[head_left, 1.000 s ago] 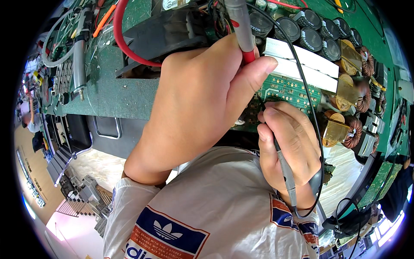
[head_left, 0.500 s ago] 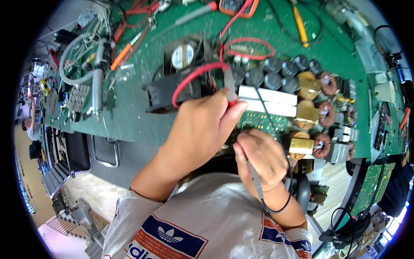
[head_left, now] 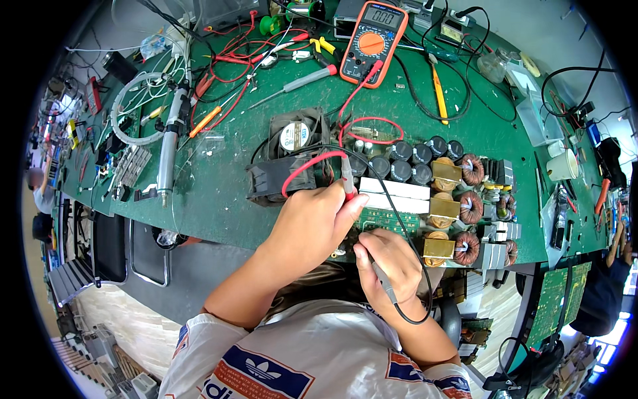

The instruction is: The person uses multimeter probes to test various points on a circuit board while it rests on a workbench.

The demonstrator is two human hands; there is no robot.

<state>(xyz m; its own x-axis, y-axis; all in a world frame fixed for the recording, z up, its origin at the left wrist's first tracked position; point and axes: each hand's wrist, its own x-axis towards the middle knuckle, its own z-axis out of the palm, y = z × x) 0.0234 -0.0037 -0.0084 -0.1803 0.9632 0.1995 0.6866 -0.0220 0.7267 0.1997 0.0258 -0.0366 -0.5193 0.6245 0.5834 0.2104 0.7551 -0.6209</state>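
My left hand (head_left: 318, 221) is closed around the red test probe (head_left: 346, 174), which stands nearly upright at the left side of a power circuit board (head_left: 382, 219). In my closed right hand (head_left: 393, 265) is the black test probe (head_left: 383, 279), held low at the board's near edge. Both probe tips are hidden by my fingers. The board carries black capacitors (head_left: 401, 151), white bars (head_left: 395, 189), gold-wrapped transformers (head_left: 443, 209) and copper coils (head_left: 470, 207). A red lead runs to an orange multimeter (head_left: 373, 44) beyond the board, its display lit.
Black cooling fans (head_left: 292, 143) sit left of the board. A grey screwdriver (head_left: 299, 84), orange-handled tool (head_left: 206, 122) and yellow-handled tool (head_left: 440, 93) lie farther back. A metal tube tool (head_left: 174, 143) and tangled cables are at left; a white cup (head_left: 562, 165) stands at right.
The view has tilted upward, bringing the whole multimeter and the table's far side into sight. Both hands keep their probes at the board, with little movement relative to it.
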